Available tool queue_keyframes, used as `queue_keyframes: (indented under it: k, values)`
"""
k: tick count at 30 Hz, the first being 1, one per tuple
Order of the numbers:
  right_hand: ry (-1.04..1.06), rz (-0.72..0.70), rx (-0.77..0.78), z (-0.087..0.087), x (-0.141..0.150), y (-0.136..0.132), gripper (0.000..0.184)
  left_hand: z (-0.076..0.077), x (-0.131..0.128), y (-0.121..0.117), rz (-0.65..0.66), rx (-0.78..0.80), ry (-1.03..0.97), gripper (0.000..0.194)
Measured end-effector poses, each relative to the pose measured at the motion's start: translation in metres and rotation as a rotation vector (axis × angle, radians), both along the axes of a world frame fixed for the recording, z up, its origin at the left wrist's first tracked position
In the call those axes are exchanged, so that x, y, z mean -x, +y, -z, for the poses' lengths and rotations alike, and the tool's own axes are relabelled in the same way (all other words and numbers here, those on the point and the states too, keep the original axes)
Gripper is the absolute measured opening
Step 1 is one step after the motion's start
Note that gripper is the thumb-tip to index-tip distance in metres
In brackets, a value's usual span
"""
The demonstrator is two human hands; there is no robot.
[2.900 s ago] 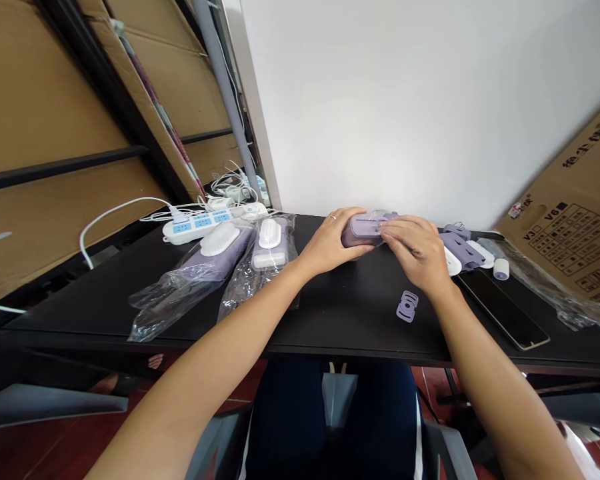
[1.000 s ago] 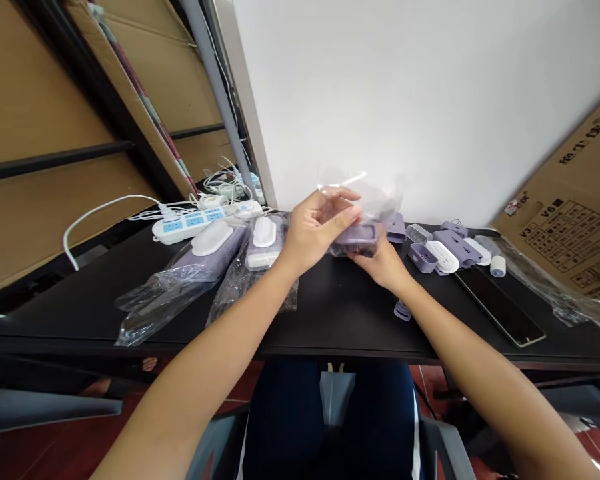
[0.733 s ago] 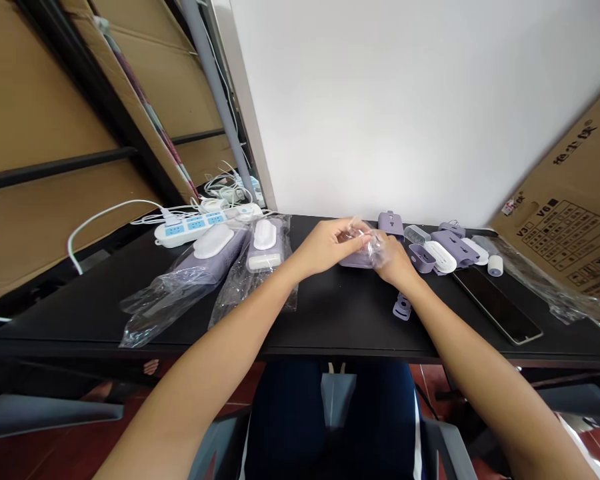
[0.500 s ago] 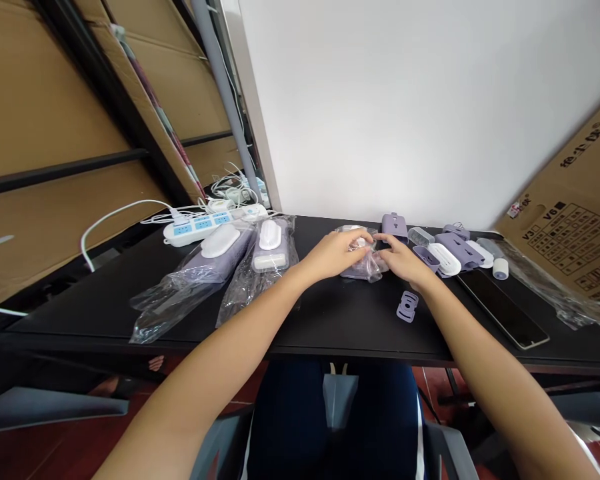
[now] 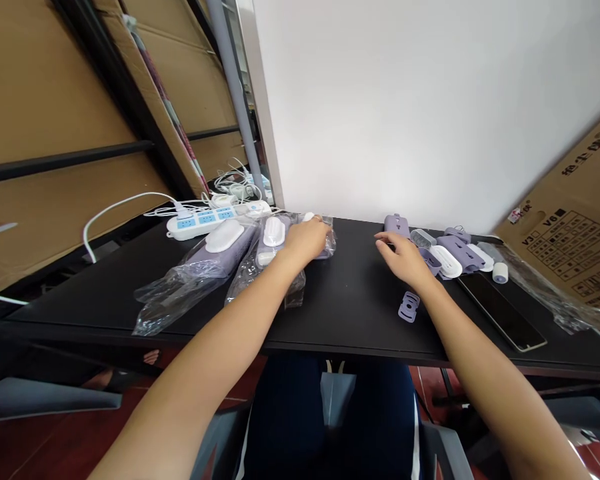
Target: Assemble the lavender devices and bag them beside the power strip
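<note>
My left hand (image 5: pixel 306 241) presses down on a clear plastic bag (image 5: pixel 327 241) holding a lilac and white item, mostly hidden by my palm. It sits just behind a bagged lilac item with a white oval cap (image 5: pixel 274 233). A second bagged one (image 5: pixel 215 257) lies further left. My right hand (image 5: pixel 403 259) hovers open over the black desk, holding nothing. Its fingertips are close to an upright lilac plastic part (image 5: pixel 396 225) and a small lilac cup (image 5: pixel 430 262). A flat lilac slotted piece (image 5: pixel 409 307) lies just below my right wrist.
White and lilac plastic parts (image 5: pixel 453 257) and a small white roll (image 5: pixel 500 272) line the desk's back right. A dark tablet (image 5: pixel 500 310) lies at right. A white power strip (image 5: pixel 205 222) with tangled cables sits back left, below cardboard sheets and a printed carton (image 5: pixel 570 253).
My left hand has carried the bagged item leftward to the other bags. My right hand has let go of it and moved apart, now open near the lilac parts.
</note>
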State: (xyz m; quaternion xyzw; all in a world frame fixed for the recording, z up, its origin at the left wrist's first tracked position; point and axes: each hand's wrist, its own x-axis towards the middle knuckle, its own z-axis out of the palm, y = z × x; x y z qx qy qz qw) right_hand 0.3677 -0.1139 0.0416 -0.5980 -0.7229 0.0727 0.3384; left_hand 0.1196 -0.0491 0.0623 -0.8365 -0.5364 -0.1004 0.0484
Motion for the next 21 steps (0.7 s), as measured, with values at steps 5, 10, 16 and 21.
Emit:
queue_keyframes:
  k: [5, 10, 16, 21]
  values:
    - [-0.065, 0.279, -0.078, -0.016, -0.042, 0.003, 0.036, -0.002, 0.022, 0.019, -0.104, 0.016, -0.048, 0.044]
    - [-0.13, 0.556, 0.01, -0.025, -0.082, 0.003, 0.043, -0.003, 0.024, 0.016, -0.108, -0.021, -0.057, 0.041]
    - [-0.359, 0.493, 0.028, -0.009, -0.074, 0.01, 0.049, -0.01, 0.015, 0.007, 0.073, -0.191, -0.251, 0.049]
    - [-0.584, 0.27, -0.033, 0.016, -0.036, 0.02, 0.048, -0.008, -0.006, -0.01, 0.323, -0.365, -0.389, 0.037]
